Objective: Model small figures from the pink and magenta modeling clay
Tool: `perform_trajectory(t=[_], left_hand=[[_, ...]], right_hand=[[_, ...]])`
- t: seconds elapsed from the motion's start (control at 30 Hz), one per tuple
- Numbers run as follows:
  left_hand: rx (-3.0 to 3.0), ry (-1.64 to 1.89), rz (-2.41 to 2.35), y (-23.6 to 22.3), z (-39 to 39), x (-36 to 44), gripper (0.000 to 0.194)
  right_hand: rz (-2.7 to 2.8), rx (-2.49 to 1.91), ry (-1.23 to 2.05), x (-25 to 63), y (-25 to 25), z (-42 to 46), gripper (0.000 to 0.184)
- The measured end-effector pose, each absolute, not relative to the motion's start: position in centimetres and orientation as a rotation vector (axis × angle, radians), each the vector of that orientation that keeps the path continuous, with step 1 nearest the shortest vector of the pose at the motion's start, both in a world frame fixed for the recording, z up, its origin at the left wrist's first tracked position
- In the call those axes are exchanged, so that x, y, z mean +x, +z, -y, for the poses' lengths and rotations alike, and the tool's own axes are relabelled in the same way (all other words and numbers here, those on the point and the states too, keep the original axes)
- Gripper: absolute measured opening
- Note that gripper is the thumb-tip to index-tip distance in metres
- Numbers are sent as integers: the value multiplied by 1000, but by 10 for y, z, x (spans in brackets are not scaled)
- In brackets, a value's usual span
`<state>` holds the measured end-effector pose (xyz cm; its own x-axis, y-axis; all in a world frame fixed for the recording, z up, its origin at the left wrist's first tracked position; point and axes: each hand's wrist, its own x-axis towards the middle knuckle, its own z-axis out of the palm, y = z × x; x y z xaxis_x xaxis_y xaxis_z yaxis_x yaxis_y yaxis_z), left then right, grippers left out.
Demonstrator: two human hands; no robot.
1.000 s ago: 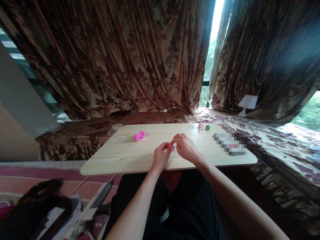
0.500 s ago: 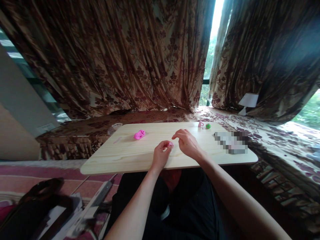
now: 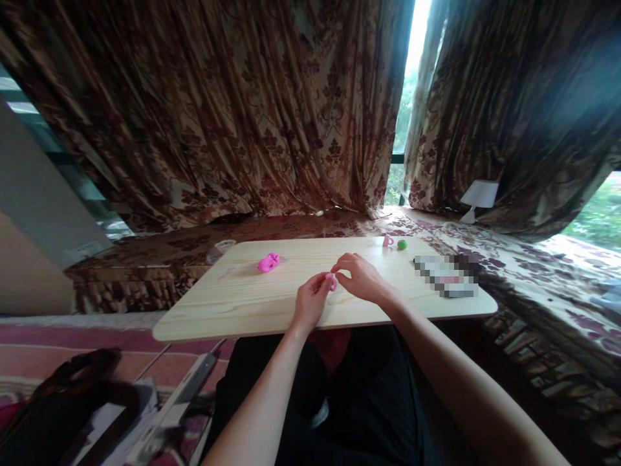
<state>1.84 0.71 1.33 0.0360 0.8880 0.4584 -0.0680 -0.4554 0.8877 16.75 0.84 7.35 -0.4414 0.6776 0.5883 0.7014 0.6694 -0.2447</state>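
Over the middle of the table, my left hand pinches a small pale pink piece between thumb and fingers. The piece looks curved like a little loop, but is too small to name surely. My right hand is just to its right, fingers curled, with thumb and forefinger brought together at the piece's top edge. Whatever those fingertips grip is too small to make out. A bright pink soft lump, like modelling clay, lies on the table left of both hands.
At the far right of the wooden table are a small pink cup-like thing with a handle and a green ball. A blurred-out flat object lies on the right side. A clear container is behind the left corner.
My right hand has moved left, its thumb and forefinger closing at the pink piece. More of that piece now shows beside my left fingertips. The view has shifted slightly.
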Motion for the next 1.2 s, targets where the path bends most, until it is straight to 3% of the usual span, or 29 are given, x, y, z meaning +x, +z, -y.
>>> perform_trajectory(t=[0.43, 1.2], left_hand=[[1452, 1502, -871, 7, -13, 16, 24], [1557, 1487, -1064, 1, -15, 14, 22]], right_hand=[[2313, -1062, -48, 163, 78, -8, 35], [2474, -1145, -122, 160, 87, -2, 28]])
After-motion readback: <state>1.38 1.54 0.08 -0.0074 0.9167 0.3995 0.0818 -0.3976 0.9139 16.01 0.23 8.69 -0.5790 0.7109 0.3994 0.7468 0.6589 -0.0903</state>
